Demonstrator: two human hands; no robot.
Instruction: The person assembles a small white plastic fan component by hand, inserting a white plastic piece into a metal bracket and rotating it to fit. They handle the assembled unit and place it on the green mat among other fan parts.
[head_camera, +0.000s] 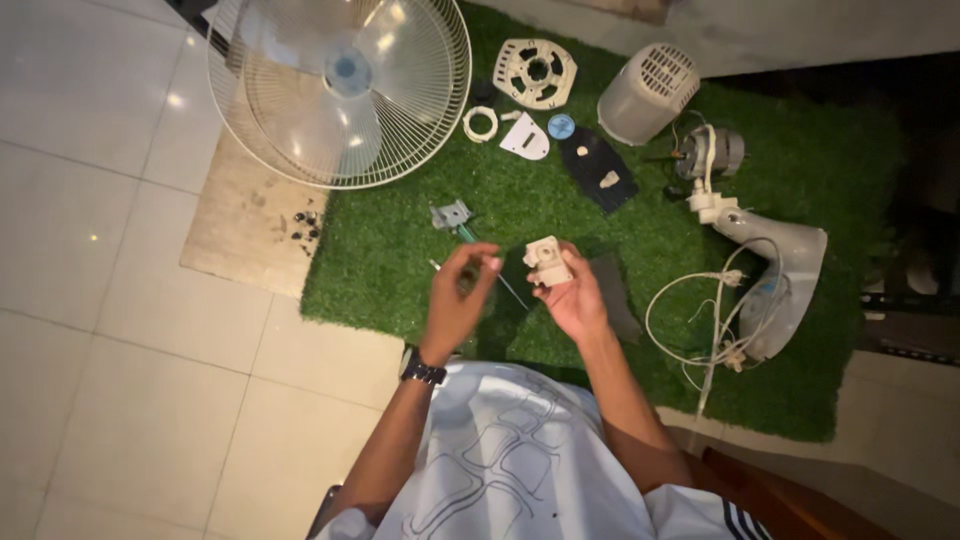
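Observation:
My right hand (575, 300) holds a small cream plastic box-like part (548, 262) above a green artificial grass mat (400, 270). My left hand (458, 300), with a dark wristwatch on the wrist, is raised beside it, fingertips pinched together close to the part; whether something tiny sits between them I cannot tell. On the mat under my hands lie a thin screwdriver (470, 238) and a small metal bracket (450, 214).
A fan grille with blades (340, 85) lies at the mat's top left. A round white cover (535, 72), a grey motor housing (647, 92), a motor (710, 152), a fan neck with loose wires (775, 285) and small parts lie on the mat. Several screws (305, 225) rest on cardboard.

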